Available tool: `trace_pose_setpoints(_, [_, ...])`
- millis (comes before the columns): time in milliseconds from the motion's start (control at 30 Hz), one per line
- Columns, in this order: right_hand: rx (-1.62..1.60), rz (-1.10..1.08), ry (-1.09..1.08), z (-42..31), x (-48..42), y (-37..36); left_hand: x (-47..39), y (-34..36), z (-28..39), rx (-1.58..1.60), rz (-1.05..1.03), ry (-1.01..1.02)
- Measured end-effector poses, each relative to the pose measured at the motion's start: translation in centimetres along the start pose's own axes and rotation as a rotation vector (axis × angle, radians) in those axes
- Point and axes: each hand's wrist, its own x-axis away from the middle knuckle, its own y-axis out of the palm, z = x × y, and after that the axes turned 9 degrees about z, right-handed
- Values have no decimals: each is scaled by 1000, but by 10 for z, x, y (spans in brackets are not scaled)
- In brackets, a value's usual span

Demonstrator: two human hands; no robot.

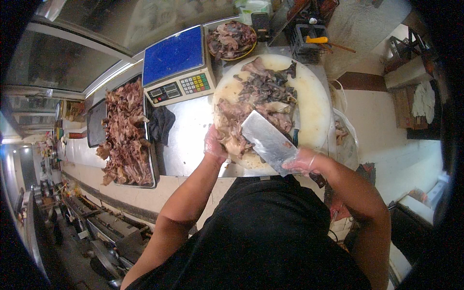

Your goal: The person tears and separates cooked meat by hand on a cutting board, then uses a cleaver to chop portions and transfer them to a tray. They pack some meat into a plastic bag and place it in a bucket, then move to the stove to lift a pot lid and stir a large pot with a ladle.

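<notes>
A round white chopping board [313,98] carries pale cooked meat [235,134] at its near left and darker chopped pieces [266,85] farther back. My left hand [215,146], in a clear plastic glove, is cupped around the left edge of the pale meat, its fingertips partly hidden. In my right hand [302,161], also gloved, is a broad cleaver [268,139]. Its blade lies slanted over the meat's right side, tip pointing away to the left, with a small scrap stuck on it. Beside the blade, a dark handle-like object [295,137] rests on the board.
Left of the board stand a blue-topped weighing scale [174,54], a dark cloth [162,123] and a tray [155,174] heaped with meat [127,134]. Behind it are a yellow-rimmed bowl of meat [232,40] and a rack [308,43] with a yellow-handled tool [316,40]. A bag [349,134] hangs right.
</notes>
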Motion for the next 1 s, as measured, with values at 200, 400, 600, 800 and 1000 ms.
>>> trace_pose_setpoints(200, [240,344,-111,-26,10,11,1,-2,-1,-48,111,133])
trace_pose_setpoints(400, [396,420,-132,-36,15,21,-1,-18,4,8,172,3])
trace_pose_setpoints(600, [426,448,-176,-38,17,24,8,-18,27,23,195,-80])
trace_pose_setpoints(800, [388,416,-134,-40,21,27,-3,-24,54,-18,91,-293])
trace_pose_setpoints(1000, [288,471,-109,-40,26,23,-12,-34,64,-7,-99,-453])
